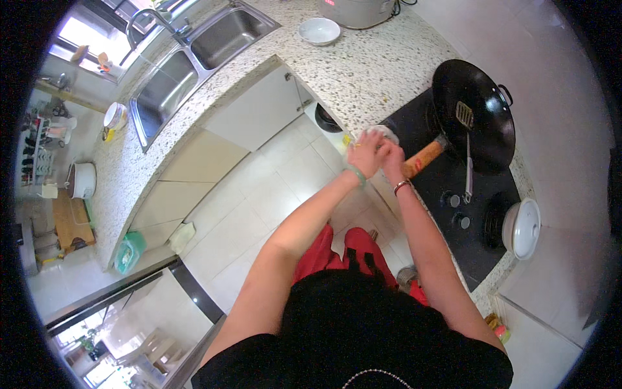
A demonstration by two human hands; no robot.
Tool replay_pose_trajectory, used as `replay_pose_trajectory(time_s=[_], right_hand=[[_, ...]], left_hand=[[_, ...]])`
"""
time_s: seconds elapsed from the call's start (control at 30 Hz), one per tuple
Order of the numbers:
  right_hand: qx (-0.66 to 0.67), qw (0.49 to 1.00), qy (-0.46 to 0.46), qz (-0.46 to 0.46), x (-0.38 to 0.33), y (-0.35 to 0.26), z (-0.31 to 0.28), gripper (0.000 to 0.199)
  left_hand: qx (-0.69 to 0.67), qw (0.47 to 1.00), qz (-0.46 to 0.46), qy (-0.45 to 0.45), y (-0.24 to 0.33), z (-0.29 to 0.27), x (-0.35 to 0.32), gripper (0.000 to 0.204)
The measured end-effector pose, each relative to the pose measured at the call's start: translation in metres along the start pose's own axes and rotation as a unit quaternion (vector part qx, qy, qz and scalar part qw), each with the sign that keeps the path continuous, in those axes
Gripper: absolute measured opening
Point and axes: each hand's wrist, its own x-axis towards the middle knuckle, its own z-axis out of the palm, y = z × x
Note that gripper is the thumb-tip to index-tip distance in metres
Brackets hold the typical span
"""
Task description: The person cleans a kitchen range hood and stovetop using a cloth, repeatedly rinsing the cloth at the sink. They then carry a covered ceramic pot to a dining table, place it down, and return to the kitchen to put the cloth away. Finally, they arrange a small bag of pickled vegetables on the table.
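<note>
My left hand [365,157], with a pale green bangle at its wrist, meets my right hand [392,163] at the counter's front edge. Both have their fingers bent and drawn together; what lies between them is hidden. Just beyond the fingertips shows a whitish, rounded item [390,133], too covered to name. Close to the right hand runs the wooden handle [424,160] of a black wok [489,91] on the stove. A slotted metal spatula [468,159] rests in the wok, its handle hanging over the near rim.
The black cooktop [431,194] has two knobs and holds a white lidded pot [522,229] at the right. A white bowl [319,30] and a rice cooker [356,11] stand on the speckled counter [382,61]. A double sink [223,39] is at the far left. Below, a cupboard door [253,117] stands ajar.
</note>
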Motion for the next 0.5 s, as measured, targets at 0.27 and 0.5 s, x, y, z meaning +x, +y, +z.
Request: replay_pose_trajectory(time_s=[0.27, 0.5], right_hand=[[0.119, 0.974, 0.178, 0.075, 0.039, -0.098, 0.084, 0.025], [-0.074, 0.916, 0.393, -0.003, 0.087, -0.086, 0.067, 0.035]], left_hand=[[-0.243, 0.958, -0.018, 0.154, -0.069, -0.103, 0.018, 0.047], [-0.375, 0.924, -0.067, 0.022, -0.069, -0.094, 0.055, 0.051]])
